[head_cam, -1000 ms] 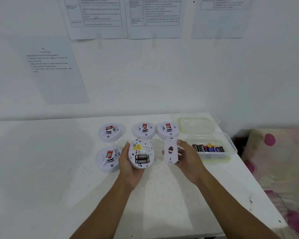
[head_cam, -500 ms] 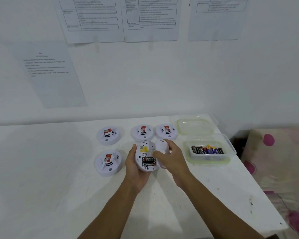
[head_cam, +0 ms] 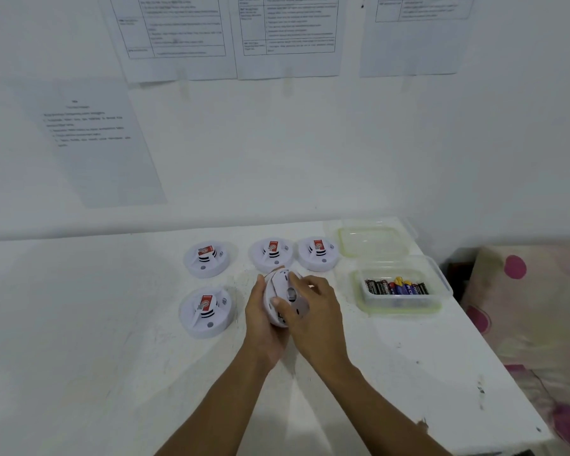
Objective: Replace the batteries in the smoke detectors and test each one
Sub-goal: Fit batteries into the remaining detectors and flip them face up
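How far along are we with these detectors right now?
Done: nothing clearly; the four table detectors sit face up, red tags on, status unclear. In hand: left hand holds one detector while right hand fits its back plate on. Left: testing it, and likely the others; batteries wait in the open container.

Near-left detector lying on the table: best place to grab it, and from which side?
Its outer rim, probably: thumb and fingers on opposite edges, from above. The near-left detector lies flat on the table with a raised, stickered centre, rim clear of neighbours. Come in over its left side; the left hand, gripping the held detector, sits close on its right.
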The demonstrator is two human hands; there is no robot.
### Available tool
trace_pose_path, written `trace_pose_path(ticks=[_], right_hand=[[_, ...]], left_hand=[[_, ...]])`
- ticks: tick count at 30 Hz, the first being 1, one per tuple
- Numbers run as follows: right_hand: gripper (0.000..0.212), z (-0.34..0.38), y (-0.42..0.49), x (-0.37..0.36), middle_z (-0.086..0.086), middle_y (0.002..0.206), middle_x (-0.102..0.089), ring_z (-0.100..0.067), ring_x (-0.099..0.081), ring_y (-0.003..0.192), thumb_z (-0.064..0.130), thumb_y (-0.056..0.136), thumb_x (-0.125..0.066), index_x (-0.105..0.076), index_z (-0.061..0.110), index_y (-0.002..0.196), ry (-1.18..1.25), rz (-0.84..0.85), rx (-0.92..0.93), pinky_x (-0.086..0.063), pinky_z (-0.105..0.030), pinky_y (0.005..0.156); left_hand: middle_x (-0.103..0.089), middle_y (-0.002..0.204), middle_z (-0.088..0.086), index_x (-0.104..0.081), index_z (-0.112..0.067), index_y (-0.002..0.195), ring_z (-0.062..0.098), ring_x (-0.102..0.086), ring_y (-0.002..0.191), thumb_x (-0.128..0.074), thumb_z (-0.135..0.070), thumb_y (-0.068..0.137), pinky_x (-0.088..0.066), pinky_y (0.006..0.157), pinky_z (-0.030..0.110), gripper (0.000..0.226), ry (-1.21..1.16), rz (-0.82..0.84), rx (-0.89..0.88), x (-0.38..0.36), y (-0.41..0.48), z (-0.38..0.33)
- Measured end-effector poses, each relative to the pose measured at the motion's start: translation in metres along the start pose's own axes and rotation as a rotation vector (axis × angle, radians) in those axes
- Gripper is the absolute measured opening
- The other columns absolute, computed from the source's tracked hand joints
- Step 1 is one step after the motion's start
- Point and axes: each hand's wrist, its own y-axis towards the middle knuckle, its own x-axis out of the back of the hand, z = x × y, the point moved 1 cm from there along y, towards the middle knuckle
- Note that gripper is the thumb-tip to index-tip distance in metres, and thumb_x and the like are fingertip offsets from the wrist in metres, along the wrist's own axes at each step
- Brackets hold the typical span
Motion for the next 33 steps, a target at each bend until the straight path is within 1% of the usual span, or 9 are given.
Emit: trace_pose_path(ticks=[3,5,10,15,20,25,27,30,33], right_hand=[[0.053,-0.003,0.0,0.002,0.003,0.122,-0.056,-0.014,-0.053,0.113,0.043,0.086,-0.069,-0.055,0.03,0.136,-0.006,0.0,-0.006,-0.048,-0.026,0.093],[0.052,-0.004,0.0,0.002,0.003,0.119,-0.059,-0.014,-0.056,0.109,0.044,0.084,-0.071,-0.058,0.031,0.133,0.016,-0.01,-0.011,-0.051,-0.029,0.091],[0.049,-0.004,-0.001,0.002,0.004,0.121,-0.061,-0.013,-0.058,0.109,0.047,0.082,-0.071,-0.061,0.032,0.127,0.0,-0.027,-0.002,-0.053,-0.03,0.091],[0.049,-0.002,0.0,0.001,0.006,0.12,-0.061,-0.009,-0.057,0.109,0.047,0.079,-0.074,-0.063,0.033,0.125,0.021,-0.055,-0.041,-0.053,-0.028,0.091],[0.048,-0.003,0.002,0.0,0.004,0.117,-0.062,-0.012,-0.058,0.108,0.048,0.079,-0.073,-0.064,0.031,0.123,0.033,-0.07,-0.044,-0.054,-0.031,0.088],[0.046,0.0,0.003,-0.003,0.003,0.119,-0.06,-0.013,-0.057,0.109,0.049,0.082,-0.07,-0.065,0.029,0.123,-0.019,-0.043,-0.035,-0.051,-0.03,0.093],[0.046,0.0,0.003,-0.003,0.004,0.118,-0.061,-0.012,-0.058,0.108,0.05,0.082,-0.07,-0.066,0.03,0.122,-0.034,-0.043,-0.042,-0.052,-0.03,0.093],[0.042,0.001,0.004,-0.001,0.006,0.114,-0.065,-0.007,-0.061,0.101,0.049,0.08,-0.072,-0.069,0.029,0.117,-0.001,-0.08,-0.089,-0.053,-0.026,0.089],[0.043,0.007,0.006,-0.001,0.008,0.112,-0.067,-0.008,-0.064,0.096,0.053,0.079,-0.071,-0.068,0.03,0.115,0.034,-0.079,-0.169,-0.054,-0.029,0.088]], left_hand=[[-0.071,0.107,0.012,-0.061,-0.013,0.131,0.025,-0.067,0.101,-0.049,-0.053,0.09,-0.056,0.089,0.037,0.058,0.014,-0.028,-0.011,0.0,-0.001,0.001],[-0.071,0.107,0.011,-0.059,-0.013,0.133,0.025,-0.067,0.099,-0.044,-0.052,0.094,-0.058,0.082,0.035,0.057,0.01,-0.031,-0.005,0.0,-0.002,0.002],[-0.066,0.115,0.013,-0.057,-0.014,0.136,0.027,-0.062,0.109,-0.043,-0.053,0.095,-0.047,0.099,0.04,0.058,0.013,-0.026,-0.009,-0.001,-0.001,0.001],[-0.068,0.112,0.013,-0.061,-0.014,0.131,0.027,-0.062,0.107,-0.047,-0.053,0.091,-0.046,0.101,0.042,0.058,-0.021,-0.02,-0.015,-0.001,0.002,0.001],[-0.071,0.105,0.012,-0.065,-0.016,0.122,0.025,-0.065,0.1,-0.046,-0.052,0.093,-0.056,0.086,0.037,0.051,-0.015,-0.026,-0.012,-0.003,0.001,0.0],[-0.066,0.118,0.014,-0.058,-0.014,0.135,0.027,-0.062,0.111,-0.059,-0.055,0.079,-0.05,0.097,0.04,0.069,-0.008,-0.044,-0.009,-0.002,0.002,0.0],[-0.066,0.119,0.014,-0.058,-0.014,0.134,0.027,-0.064,0.109,-0.058,-0.054,0.081,-0.055,0.092,0.039,0.066,-0.013,-0.038,-0.022,0.0,0.004,0.001],[-0.071,0.109,0.011,-0.065,-0.015,0.123,0.024,-0.069,0.097,-0.047,-0.05,0.094,-0.059,0.079,0.035,0.05,0.018,-0.02,-0.052,0.0,0.003,0.003],[-0.073,0.106,0.01,-0.075,-0.019,0.107,0.023,-0.071,0.095,-0.044,-0.048,0.097,-0.056,0.08,0.037,0.043,0.04,-0.019,-0.091,-0.001,0.003,0.004]])
